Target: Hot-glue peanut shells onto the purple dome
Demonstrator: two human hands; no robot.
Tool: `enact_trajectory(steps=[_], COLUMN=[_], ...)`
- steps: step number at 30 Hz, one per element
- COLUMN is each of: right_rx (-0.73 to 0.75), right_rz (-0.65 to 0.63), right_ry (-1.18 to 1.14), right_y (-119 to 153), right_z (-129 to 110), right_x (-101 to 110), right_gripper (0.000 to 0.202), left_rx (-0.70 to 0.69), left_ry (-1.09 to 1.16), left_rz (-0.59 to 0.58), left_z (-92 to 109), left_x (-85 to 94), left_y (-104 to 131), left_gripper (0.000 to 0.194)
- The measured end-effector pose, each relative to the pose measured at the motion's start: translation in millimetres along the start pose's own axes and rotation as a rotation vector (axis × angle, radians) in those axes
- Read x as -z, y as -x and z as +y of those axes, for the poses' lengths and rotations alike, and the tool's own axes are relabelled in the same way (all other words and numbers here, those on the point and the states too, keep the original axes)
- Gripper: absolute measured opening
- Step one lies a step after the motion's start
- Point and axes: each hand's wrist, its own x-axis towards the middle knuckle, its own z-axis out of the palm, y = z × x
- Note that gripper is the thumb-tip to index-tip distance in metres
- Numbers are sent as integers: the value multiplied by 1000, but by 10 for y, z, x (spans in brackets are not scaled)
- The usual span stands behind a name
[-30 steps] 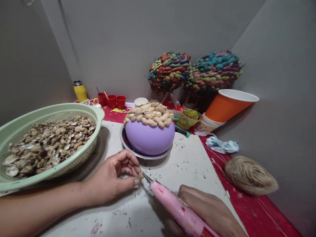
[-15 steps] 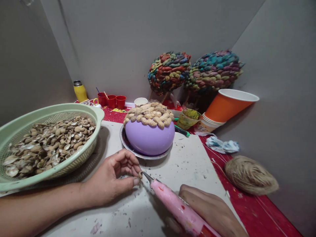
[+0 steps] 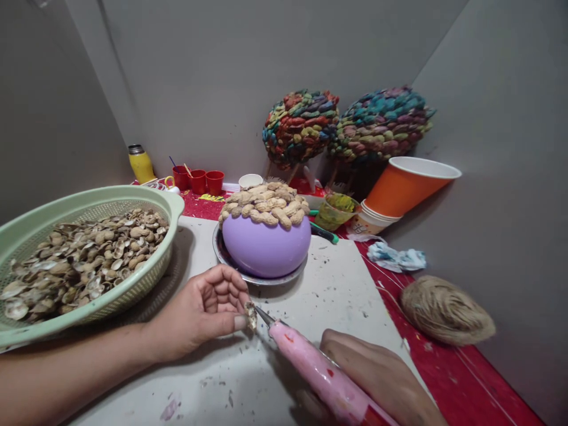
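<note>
Between the thumb and fingertips of my left hand is a peanut shell, its hollow side partly facing the tool. My right hand grips a pink glue gun, whose metal nozzle tip reaches the shell's edge; whether it touches cannot be made out. The trigger and handle are hidden. Just behind my left hand, a purple balloon rests in a shallow metal dish. Peanut shells cover the balloon's top in a close layer.
On the left stands a green colander full of shells. Behind are red cups, a yellow bottle and two colourful shell-covered shapes. Right lie an orange paper cup, a stained cloth and a twine bundle.
My left fingers have turned the peanut shell, so more of it shows at the nozzle. The whole view has shifted slightly. The glue gun has stayed close to the shell.
</note>
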Motion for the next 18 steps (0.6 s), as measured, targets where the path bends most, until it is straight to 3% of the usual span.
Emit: enact_trajectory(steps=[2,6,11,18], right_rx=[77,61,149,137], right_rz=[-1,30,-10,-3], right_ry=[-6,57,81,73], right_y=[7,31,13,14], right_z=[67,139,145,167], right_x=[-40,-89,-57,-47], right_gripper=[35,39,36,39], left_rx=[11,23,33,49], left_ry=[-3,-9,-13,-8], left_rz=[-3,-9,-14,-18], left_z=[-6,-23,-30,-18], left_x=[-1,2,11,-9], left_y=[1,7,1,1], left_gripper=[35,35,35,35])
